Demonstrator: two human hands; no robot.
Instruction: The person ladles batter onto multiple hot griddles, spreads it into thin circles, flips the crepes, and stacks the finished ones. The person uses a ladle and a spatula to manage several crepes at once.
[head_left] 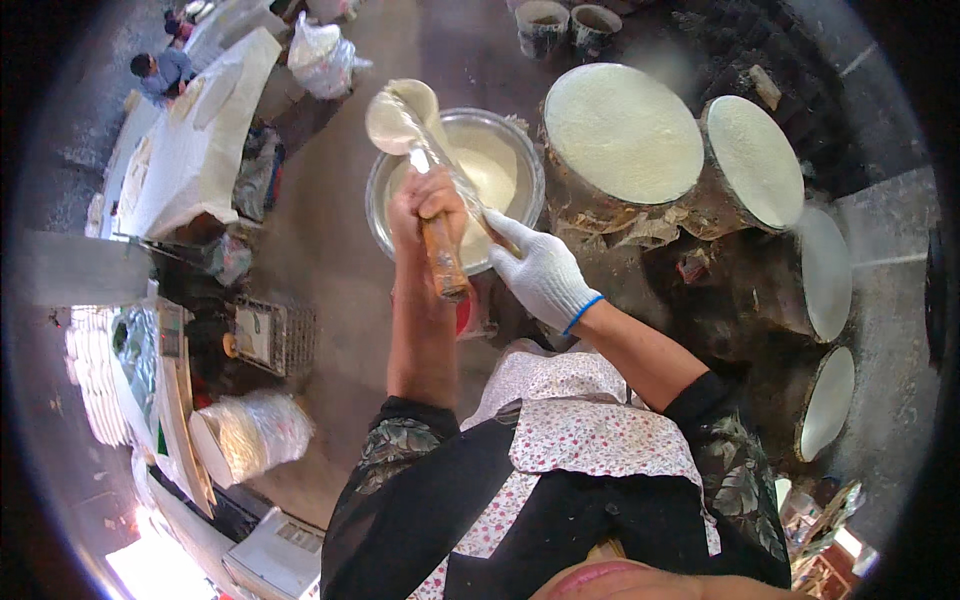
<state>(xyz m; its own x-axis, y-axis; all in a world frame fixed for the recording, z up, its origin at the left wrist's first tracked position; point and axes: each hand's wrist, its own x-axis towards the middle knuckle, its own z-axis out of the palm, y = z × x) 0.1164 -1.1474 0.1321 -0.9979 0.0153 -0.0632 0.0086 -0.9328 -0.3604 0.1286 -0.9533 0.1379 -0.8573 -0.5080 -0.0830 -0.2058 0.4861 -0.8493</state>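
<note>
My bare left hand is closed around the brown wooden handle of a ladle. The ladle's round bowl, coated in cream-coloured batter, is over the far left rim of a metal basin. Pale batter lies in that basin. My right hand, in a white knitted glove with a blue cuff, is closed on the near end of a thin stick-like tool. This tool slants up past my left fist to the ladle bowl, its far part smeared with batter. Whether it touches the bowl I cannot tell.
Large drum-like stands with round, pale-coated tops curve along the right. Two buckets stand at the far side. On the left are a long white-covered table with people beside it, a crate and a plastic-wrapped bundle.
</note>
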